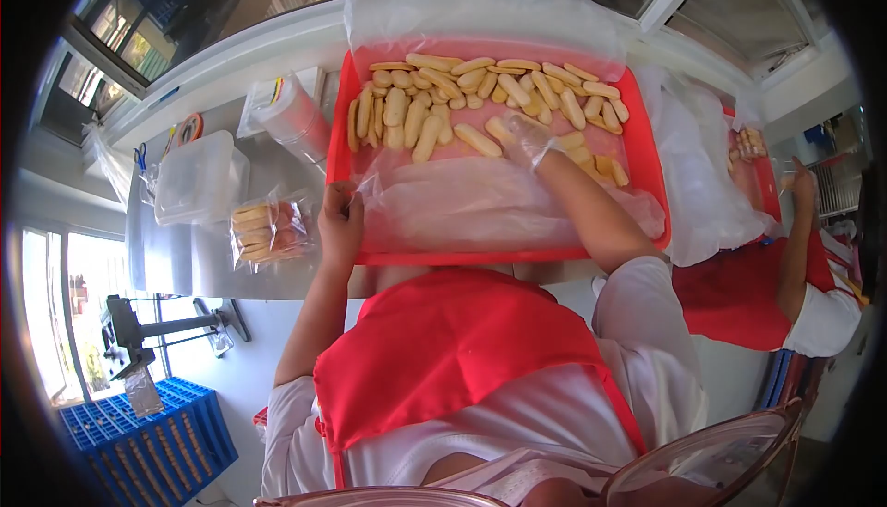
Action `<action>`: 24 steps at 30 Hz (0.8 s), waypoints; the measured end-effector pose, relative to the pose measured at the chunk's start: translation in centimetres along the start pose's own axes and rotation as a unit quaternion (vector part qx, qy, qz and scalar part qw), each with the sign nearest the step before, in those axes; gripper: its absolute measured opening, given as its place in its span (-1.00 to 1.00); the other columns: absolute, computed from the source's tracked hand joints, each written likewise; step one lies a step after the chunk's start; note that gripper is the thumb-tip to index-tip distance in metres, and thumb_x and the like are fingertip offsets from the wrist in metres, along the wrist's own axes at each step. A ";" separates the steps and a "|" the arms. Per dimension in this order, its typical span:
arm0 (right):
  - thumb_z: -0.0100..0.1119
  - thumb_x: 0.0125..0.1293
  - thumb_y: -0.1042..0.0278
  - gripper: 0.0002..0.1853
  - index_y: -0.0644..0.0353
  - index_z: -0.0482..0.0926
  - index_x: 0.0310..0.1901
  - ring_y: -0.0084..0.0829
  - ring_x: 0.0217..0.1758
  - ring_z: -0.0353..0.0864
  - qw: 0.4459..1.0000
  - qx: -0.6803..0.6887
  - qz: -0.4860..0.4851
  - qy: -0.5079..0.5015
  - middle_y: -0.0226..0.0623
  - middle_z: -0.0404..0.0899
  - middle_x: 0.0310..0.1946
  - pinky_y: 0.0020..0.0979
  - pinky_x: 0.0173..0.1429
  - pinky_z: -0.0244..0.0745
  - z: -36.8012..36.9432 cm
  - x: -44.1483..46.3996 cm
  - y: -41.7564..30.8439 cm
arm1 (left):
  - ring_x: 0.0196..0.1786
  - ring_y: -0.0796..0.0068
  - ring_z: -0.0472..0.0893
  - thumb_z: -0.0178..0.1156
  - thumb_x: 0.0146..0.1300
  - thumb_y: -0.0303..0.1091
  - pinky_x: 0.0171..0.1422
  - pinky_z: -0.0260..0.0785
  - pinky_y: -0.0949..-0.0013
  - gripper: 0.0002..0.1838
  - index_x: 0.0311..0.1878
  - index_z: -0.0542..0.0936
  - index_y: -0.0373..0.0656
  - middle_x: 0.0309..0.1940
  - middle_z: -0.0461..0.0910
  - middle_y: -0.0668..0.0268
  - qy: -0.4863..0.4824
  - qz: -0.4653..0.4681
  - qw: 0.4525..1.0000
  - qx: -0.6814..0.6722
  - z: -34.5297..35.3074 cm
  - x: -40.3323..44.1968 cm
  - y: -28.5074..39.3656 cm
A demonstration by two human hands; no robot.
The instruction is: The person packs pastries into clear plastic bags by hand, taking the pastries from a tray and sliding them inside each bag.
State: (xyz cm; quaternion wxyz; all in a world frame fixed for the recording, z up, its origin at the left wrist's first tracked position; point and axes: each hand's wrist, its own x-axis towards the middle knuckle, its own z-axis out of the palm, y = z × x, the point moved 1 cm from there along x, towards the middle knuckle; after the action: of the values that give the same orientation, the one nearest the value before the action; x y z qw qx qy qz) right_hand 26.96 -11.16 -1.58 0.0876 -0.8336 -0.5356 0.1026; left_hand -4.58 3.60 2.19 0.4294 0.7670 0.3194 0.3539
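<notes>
Ladyfinger biscuits (428,137) lie heaped in the back half of a red tray (344,128) lined with translucent plastic sheet (462,207). My right hand (527,139), in a clear plastic glove, reaches into the tray with its fingers closed around a pale ladyfinger (499,129). At the tray's left front rim my left hand (341,220) is closed, pinching the edge of a thin clear plastic bag (371,185). The bag hangs over the tray's left side and looks slack. Part of the right fingertips is hidden by the glove's glare.
Left of the tray are a filled biscuit pack (268,232), a clear plastic container (199,179), a stack of clear bags (291,111), a tape roll (190,128) and blue scissors (140,158). A co-worker in a red apron (739,294) stands at right beside another tray (762,183). Blue crates (157,433) stand below left.
</notes>
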 end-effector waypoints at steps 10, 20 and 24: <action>0.06 0.14 0.26 -0.62 0.21 0.30 -0.02 -0.18 -0.22 0.47 0.987 0.021 -0.115 0.112 -0.07 0.47 -0.30 -0.31 -0.11 0.39 2.4 0.6 -3.4 | -0.55 0.72 0.30 0.05 0.10 -0.48 -0.45 0.17 0.59 -0.91 -0.29 0.43 -0.21 -0.60 0.38 0.41 0.036 0.014 0.999 -0.012 0.1 0.0 -0.7; 0.12 0.07 0.30 -0.55 0.15 0.23 -0.01 -0.28 -0.20 0.49 0.967 0.159 0.179 0.089 -0.14 0.46 -0.23 -0.34 -0.06 0.37 0.7 0.6 1.2 | -0.52 0.76 0.29 0.02 0.14 -0.50 -0.43 0.16 0.63 -0.95 -0.31 0.43 -0.22 -0.58 0.38 0.46 0.018 -0.017 0.998 -0.057 0.3 0.2 -1.9; 0.00 0.14 0.18 -0.49 0.05 0.20 0.13 -0.12 -0.14 0.51 0.958 0.213 0.183 0.051 -0.01 0.45 -0.10 -0.29 -0.10 0.38 0.3 0.5 1.6 | -0.46 0.80 0.32 0.00 0.18 -0.52 -0.38 0.16 0.68 -0.96 -0.30 0.43 -0.20 -0.50 0.41 0.49 -0.004 -0.034 0.998 -0.052 0.1 0.1 -2.1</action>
State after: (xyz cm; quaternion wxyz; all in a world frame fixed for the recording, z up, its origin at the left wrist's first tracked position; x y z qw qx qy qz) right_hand 28.47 -11.34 -2.31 0.2700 -0.8836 -0.3344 0.1860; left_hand -4.80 4.55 0.31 0.4816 0.7339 0.3245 0.3524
